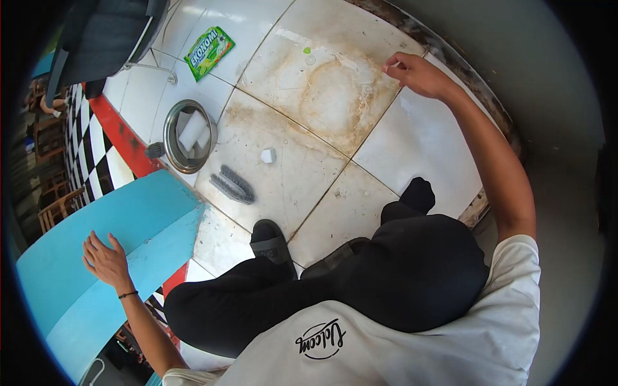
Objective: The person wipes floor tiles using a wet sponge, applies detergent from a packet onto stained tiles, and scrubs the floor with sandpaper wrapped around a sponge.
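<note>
My right hand (418, 74) is over the far tiles, beside a brown-stained patch (338, 96). Its thumb and fingertips are drawn together, and whatever they hold, if anything, is too small to make out. On the left, my left hand (106, 260) has its fingers spread over the light-blue bench (158, 206) and holds nothing. A metal bowl (169, 145) with white sponge-like blocks (192, 130) stands on the floor. Near it lie a small white block (268, 156), a grey bristly strip bent into a U (232, 185) and a green EKONOMI packet (209, 53).
A small green scrap (307, 50) lies on the stained tile. A dark round brush-like piece (154, 150) sits by the bowl. The grey wall (508, 58) borders the right side, and a dark chair-like object (106, 38) stands upper left. My sandalled foot (273, 244) is below.
</note>
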The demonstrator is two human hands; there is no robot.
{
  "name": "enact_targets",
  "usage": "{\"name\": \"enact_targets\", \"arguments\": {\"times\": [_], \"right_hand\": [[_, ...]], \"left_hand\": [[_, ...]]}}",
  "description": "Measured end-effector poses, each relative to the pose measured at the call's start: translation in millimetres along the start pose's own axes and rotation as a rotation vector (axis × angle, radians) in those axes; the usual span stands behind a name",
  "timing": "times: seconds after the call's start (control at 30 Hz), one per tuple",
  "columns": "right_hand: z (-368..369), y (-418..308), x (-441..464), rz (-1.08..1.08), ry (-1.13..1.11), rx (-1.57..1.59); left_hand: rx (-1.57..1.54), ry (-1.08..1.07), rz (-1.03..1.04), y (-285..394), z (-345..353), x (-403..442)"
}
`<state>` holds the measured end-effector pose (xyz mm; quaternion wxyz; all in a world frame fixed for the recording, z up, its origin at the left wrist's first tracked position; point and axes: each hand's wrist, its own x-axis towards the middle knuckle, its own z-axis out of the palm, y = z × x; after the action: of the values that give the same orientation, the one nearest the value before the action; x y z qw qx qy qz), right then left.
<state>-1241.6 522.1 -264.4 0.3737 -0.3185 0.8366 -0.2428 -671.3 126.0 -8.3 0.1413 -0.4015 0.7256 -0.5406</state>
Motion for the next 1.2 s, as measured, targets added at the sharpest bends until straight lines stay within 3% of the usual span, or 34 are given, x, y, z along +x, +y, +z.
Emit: {"name": "enact_targets", "arguments": {"times": [0.03,0.13,0.27,0.37,0.5,0.73,0.83,1.0,1.1,1.2], "right_hand": [[6.6,22.2,0.7,0.013,-0.033,0.025],[-2.4,51.6,-9.2,0.033,-0.139,0.077],[-39.3,75.3,-11.4,0.000,-0.147,0.121],[-66.6,90.9,-14.0,0.035,-0.046,0.072],[-92.4,116.7,-23.3,0.076,-0.101,0.101],[-118.8,114.7,-57.5,0.133,0.086,0.192],[-107.6,120.9,-83.9,0.108,0.208,0.246],[-92.6,78.6,-163.4,0.199,0.207,0.043],[-79.2,38.7,-214.6,0.262,0.368,0.135],[-72.8,1.0,-239.5,0.329,0.383,0.131]], "left_hand": [[0.090,0.085,0.003,-20.1,4.8,-2.5],[0.279,-0.031,-0.072,-57.3,-17.6,-2.6],[0.467,-0.462,-0.141,-28.1,-101.6,17.1],[0.411,-0.463,-0.031,-33.3,-97.0,20.0],[0.417,-0.489,-0.008,-34.8,-96.2,20.7],[0.316,-0.307,-0.006,-52.3,-61.6,10.8],[-0.106,0.562,0.290,-90.8,20.0,7.6],[-0.122,0.586,0.279,-98.9,39.9,9.1],[-0.188,0.623,0.245,-102.7,49.0,-2.0],[-0.275,0.693,0.189,-98.3,44.4,0.8]]}}
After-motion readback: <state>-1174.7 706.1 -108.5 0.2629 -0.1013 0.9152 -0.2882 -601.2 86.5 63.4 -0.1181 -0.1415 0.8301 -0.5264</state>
